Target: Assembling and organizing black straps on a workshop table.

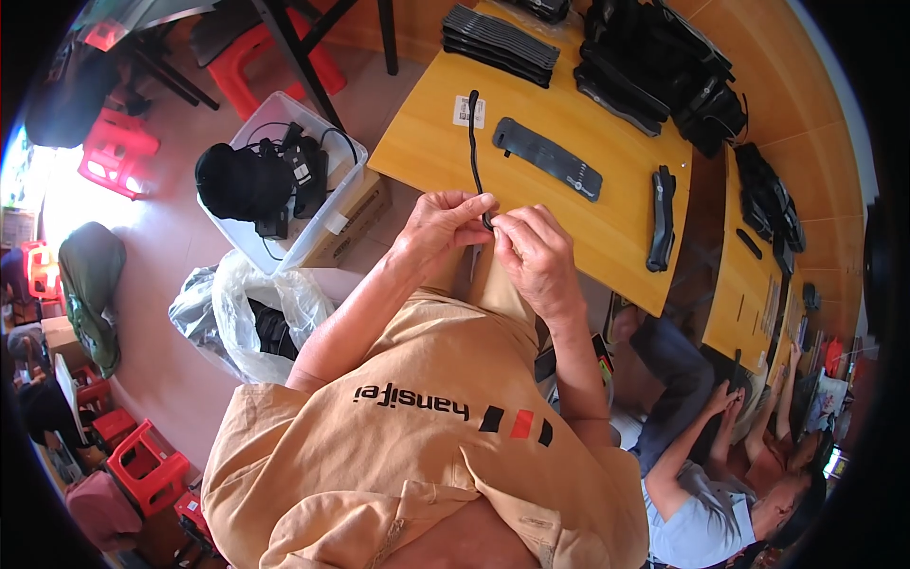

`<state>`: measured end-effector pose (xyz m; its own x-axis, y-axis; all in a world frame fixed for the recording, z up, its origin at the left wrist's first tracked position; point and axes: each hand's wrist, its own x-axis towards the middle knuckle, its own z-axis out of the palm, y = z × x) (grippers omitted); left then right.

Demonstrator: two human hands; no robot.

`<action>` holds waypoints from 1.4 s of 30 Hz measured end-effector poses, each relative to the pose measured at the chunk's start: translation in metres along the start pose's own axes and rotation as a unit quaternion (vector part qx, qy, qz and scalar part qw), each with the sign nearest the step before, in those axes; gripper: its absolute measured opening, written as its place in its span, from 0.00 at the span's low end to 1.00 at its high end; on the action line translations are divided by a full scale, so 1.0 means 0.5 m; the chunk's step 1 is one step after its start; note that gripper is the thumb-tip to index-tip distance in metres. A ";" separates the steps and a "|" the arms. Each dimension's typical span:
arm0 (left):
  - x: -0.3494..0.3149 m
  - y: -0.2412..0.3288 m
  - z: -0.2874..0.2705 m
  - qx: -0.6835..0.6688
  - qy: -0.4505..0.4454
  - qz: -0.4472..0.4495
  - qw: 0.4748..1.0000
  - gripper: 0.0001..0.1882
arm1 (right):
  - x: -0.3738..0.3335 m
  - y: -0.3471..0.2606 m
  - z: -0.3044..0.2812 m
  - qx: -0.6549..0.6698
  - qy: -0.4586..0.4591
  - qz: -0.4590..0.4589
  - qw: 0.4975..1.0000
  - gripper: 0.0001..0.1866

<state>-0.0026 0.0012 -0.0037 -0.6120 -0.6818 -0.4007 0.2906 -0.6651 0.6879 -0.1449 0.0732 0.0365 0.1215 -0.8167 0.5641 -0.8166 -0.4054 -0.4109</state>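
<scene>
A thin black cord [474, 156] stretches from my fingers up over the edge of the yellow table [427, 133], its thicker tip resting near a white label [468, 111]. My left hand [444, 224] pinches the near end between thumb and fingers. Close beside it, my right hand [540, 254] is closed on the same end, which the fingers partly cover. Both hands are above my lap, just off the table's near edge. Beyond them on the tabletop is a flat dark grey strap piece [548, 159]. A narrow folded black strap [662, 218] lies toward the right edge.
A stack of grey straps [498, 45] and a heap of black gear [654, 71] occupy the table's far side. On my left are a clear plastic bin [227, 223] of black items and a plastic bag [237, 294]. Co-workers [706, 503] sit at the right.
</scene>
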 end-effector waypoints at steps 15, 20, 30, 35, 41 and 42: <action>0.014 -0.050 -0.078 -0.047 0.049 -0.009 0.998 0.14 | -0.019 -0.004 0.097 0.011 0.003 0.032 0.999 0.07; 0.013 -0.061 -0.078 0.005 0.089 -0.006 0.996 0.17 | -0.030 0.001 0.116 -0.002 -0.028 0.056 0.998 0.06; -0.038 -0.022 -0.054 0.262 0.100 0.107 0.954 0.17 | -0.018 -0.002 0.112 0.059 -0.006 0.095 0.994 0.06; -0.052 -0.001 -0.062 0.297 0.071 0.115 0.945 0.15 | -0.018 -0.004 0.106 0.172 -0.012 0.156 0.973 0.05; -0.051 0.002 -0.071 0.294 0.029 0.106 0.950 0.11 | -0.013 -0.004 0.096 0.207 -0.037 0.172 0.963 0.05; -0.050 0.001 -0.070 0.294 0.029 0.105 0.950 0.10 | -0.013 -0.003 0.096 0.201 -0.040 0.170 0.964 0.05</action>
<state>0.0386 0.0070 -0.0144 -0.5403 -0.8071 -0.2379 -0.0696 -0.2389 0.9686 -0.1172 0.0594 -0.0007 -0.0572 -0.9529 0.2977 -0.5336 -0.2228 -0.8158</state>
